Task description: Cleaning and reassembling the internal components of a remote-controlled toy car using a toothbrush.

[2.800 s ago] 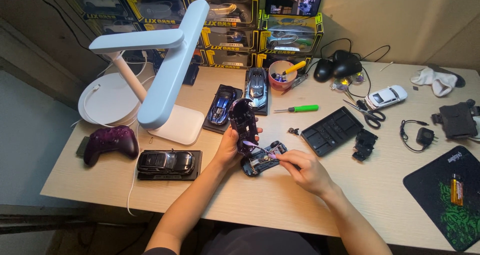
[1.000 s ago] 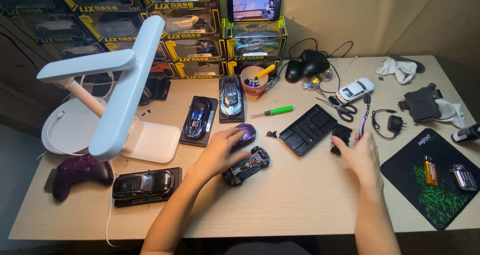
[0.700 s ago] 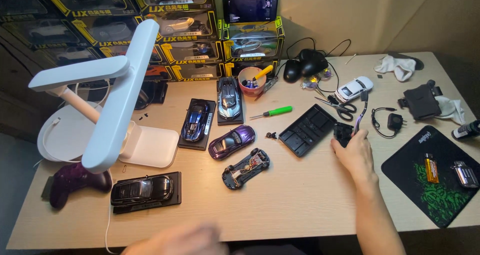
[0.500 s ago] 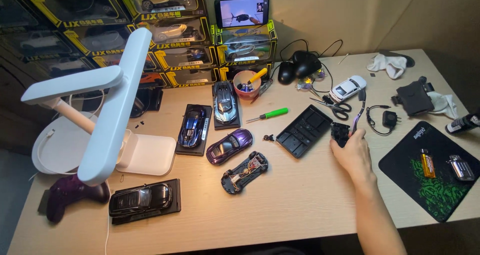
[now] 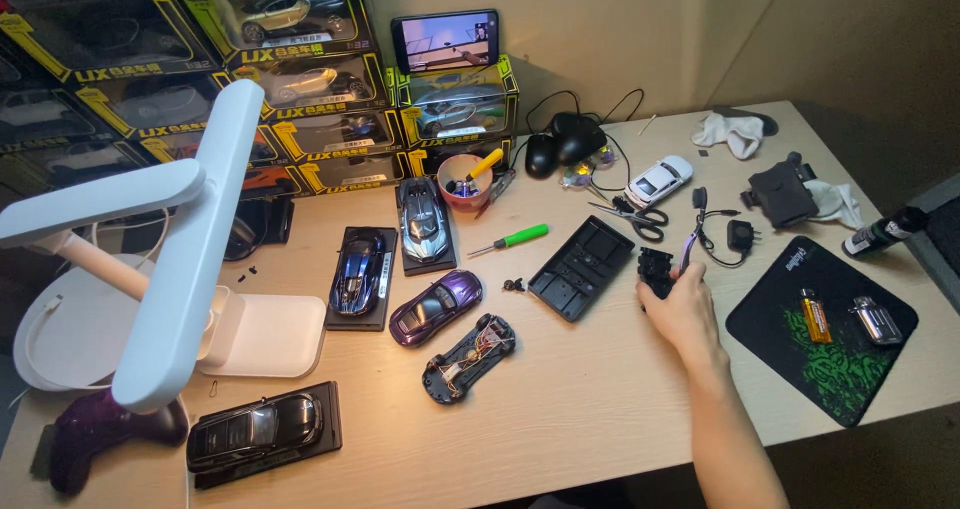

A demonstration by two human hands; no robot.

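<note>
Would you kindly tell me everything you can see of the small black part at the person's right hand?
The small black part is a dark, blocky piece, seemingly plastic, with ridged edges; finer detail is too small to tell. It lies on the wooden table, just right of the black tray and left of a thin cable. The right hand reaches it from below, fingertips on its lower right side; whether they pinch it or merely touch cannot be told.

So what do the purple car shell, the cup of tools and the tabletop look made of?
The glossy purple toy car body shell looks like painted plastic or metal, with bright highlights; which one is unclear. The small pink round cup looks like matte plastic. The pale tabletop shows wood grain, likely laminate or wood.
</note>
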